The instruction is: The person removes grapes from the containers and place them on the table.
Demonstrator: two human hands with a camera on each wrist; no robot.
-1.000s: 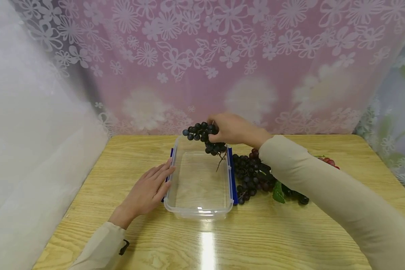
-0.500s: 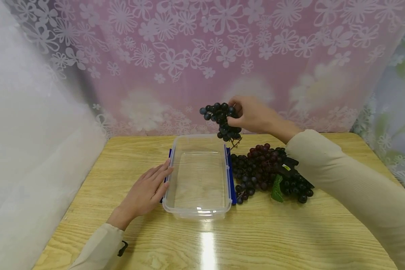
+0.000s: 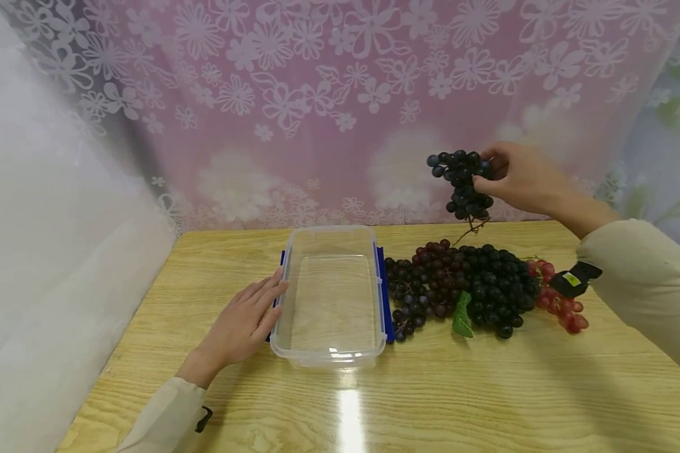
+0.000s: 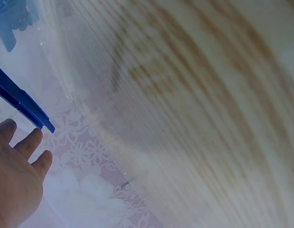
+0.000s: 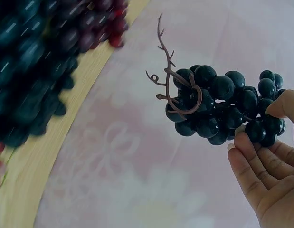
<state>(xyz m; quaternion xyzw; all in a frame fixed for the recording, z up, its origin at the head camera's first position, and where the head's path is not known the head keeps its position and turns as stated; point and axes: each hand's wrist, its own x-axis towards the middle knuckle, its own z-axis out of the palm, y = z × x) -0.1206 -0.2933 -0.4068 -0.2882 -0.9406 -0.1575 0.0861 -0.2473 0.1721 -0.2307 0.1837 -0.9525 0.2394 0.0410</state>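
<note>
A bunch of dark grapes (image 3: 463,182) hangs in the air above the table's back edge, pinched between the thumb and fingers of my right hand (image 3: 524,179). In the right wrist view the bunch of grapes (image 5: 218,104) shows a curly brown stem at its end. My left hand (image 3: 240,321) lies with extended fingers against the left side of a clear plastic container (image 3: 328,356), which has blue side clips and nothing inside. In the left wrist view the fingers of my left hand (image 4: 21,175) are near a blue clip (image 4: 23,99).
Right of the container lie more bunches on the wooden table (image 3: 430,402): dark purple grapes (image 3: 408,289), reddish-purple grapes (image 3: 439,270), black grapes (image 3: 501,283) and red grapes (image 3: 561,305). A green leaf (image 3: 463,316) pokes out in front. Behind the table hangs a pink flowered curtain (image 3: 317,126).
My right hand has carried the grape bunch up and to the right, from over the container to above the other bunches. The left hand stays at the container's side.
</note>
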